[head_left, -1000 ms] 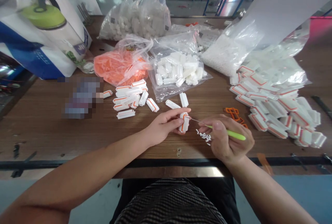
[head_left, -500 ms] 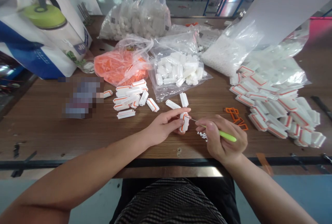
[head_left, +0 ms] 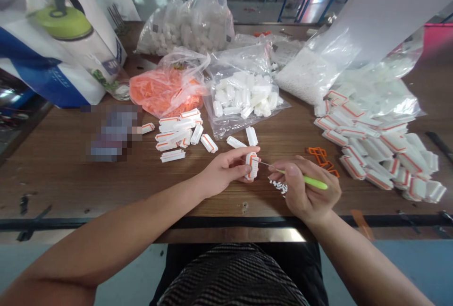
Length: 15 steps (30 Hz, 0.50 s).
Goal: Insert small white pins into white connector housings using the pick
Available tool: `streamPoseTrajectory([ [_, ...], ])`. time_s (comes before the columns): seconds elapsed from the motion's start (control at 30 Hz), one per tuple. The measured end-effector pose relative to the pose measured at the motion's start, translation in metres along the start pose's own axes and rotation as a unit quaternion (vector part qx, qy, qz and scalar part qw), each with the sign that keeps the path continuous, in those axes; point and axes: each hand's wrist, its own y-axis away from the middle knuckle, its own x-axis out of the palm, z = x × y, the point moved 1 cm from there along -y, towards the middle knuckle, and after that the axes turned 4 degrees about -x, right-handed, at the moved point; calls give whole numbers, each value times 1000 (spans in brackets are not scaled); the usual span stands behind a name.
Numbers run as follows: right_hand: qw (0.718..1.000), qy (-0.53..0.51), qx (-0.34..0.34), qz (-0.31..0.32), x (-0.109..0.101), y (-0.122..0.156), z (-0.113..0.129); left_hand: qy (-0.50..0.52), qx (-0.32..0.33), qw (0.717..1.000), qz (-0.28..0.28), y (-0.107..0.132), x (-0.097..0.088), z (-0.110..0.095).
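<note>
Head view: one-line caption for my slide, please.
Left hand holds a white-and-orange clip while right hand points a green-handled pick at it, beside loose white pins.

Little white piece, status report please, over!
Left hand pinching white-and-orange piece. Right hand holding green-handled pick, tip at the piece. Loose white pins beneath.

One head-worn camera looks forward and down, close over the wooden table (head_left: 63, 178), left hand (head_left: 221, 174) and right hand (head_left: 307, 192) centred.
</note>
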Motion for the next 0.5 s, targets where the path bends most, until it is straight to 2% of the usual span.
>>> streamPoseTrajectory([
  [0.17,999,14,-19,27,0,-3,1,-10,7,1000,0,0,0,0],
  [0.37,987,52,-122,87,-3,-5,6,-34,6,999,-23,0,2,-1],
  [0.43,987,51,-126,85,-4,-5,6,-35,7,999,-22,0,3,-2],
  [0.5,991,47,-99,70,-3,-3,5,-37,4,999,-14,1,3,-2],
])
